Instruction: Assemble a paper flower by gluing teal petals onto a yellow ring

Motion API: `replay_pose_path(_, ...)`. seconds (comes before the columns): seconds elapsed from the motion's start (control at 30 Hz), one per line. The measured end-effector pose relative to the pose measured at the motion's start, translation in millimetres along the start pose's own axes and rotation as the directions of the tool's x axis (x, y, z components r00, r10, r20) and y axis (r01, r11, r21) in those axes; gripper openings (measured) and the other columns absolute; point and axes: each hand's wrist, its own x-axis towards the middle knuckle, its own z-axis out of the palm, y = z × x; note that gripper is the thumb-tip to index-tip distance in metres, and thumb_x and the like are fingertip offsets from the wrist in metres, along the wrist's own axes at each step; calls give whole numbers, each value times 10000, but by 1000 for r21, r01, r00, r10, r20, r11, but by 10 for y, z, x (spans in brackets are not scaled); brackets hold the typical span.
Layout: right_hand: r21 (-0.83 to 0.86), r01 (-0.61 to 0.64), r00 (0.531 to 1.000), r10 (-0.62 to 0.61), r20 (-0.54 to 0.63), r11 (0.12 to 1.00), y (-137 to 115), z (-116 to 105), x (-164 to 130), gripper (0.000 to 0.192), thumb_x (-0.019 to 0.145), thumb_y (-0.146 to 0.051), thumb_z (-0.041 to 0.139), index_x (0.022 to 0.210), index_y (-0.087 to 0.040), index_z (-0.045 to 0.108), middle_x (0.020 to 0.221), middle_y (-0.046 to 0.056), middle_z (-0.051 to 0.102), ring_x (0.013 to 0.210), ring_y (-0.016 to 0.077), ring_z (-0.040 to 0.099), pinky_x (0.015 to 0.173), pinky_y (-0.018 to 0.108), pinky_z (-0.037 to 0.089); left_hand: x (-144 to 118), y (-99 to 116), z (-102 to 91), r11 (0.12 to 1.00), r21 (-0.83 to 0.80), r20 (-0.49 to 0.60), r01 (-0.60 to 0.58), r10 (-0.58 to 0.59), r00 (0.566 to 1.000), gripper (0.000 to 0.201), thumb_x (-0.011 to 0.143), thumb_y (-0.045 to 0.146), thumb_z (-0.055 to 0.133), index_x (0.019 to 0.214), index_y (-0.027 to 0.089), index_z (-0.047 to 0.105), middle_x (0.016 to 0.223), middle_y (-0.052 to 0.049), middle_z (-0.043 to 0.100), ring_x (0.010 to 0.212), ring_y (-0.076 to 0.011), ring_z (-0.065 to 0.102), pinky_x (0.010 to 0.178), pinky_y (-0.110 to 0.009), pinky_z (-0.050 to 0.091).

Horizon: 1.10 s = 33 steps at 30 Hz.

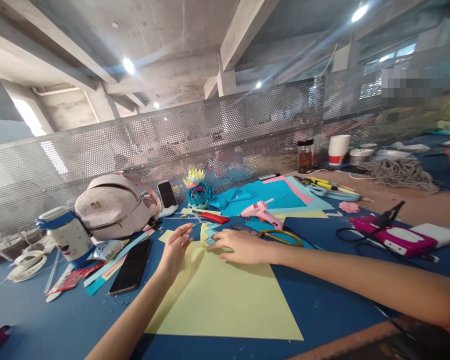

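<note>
We've got both hands over a big yellow paper sheet (225,300) lying flat on the blue worktop (322,305). Our left hand (175,248) is open, fingers loosely spread, edge resting on the sheet's top-left part. Our right hand (240,246) lies flat, fingertips pressing a small folded blue-and-yellow paper piece (209,234) at the sheet's far edge. Scissors (273,234) and a pink glue gun (261,213) sit just beyond, a black phone (131,267) to the left.

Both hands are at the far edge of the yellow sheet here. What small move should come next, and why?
Probably pinch the small folded paper piece with the left hand, since the right hand already rests flat against it on the yellow sheet, while the left hovers open beside it.
</note>
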Motion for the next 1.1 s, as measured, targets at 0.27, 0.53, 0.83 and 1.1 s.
replay_pose_path(0.27,102,-4,997,12,-75,995,-114,25,27,323,875,-170,557,1164,-214,694,1161,89,664,1051,233,613,898,325,472,-150,20,156,993,40,156,109,-114,981,505,726,343,787,1175,181,621,961,-81,721,853,-189,662,806,-312,479)
replay_pose_path(0.53,266,-3,961,77,-266,964,-276,-43,-27,246,858,-95,496,842,-195,721,827,33,664,775,164,596,696,254,451,-200,52,174,982,187,203,-7,-31,979,243,719,376,785,752,148,709,797,-47,702,750,-159,609,727,-253,454)
replay_pose_path(0.83,407,-55,917,208,-341,912,-236,77,-96,179,949,-288,466,896,-189,606,871,11,646,757,145,573,628,225,404,-202,58,195,989,147,103,17,-32,994,265,642,380,833,685,147,717,671,-27,688,644,-145,589,663,-254,428)
replay_pose_path(1.1,334,-35,932,152,-330,942,-166,164,-112,219,842,-401,687,937,-204,692,971,45,689,904,203,576,759,284,430,-265,29,232,987,158,125,-5,-14,992,229,681,367,810,726,155,736,744,-38,713,711,-173,601,708,-267,425)
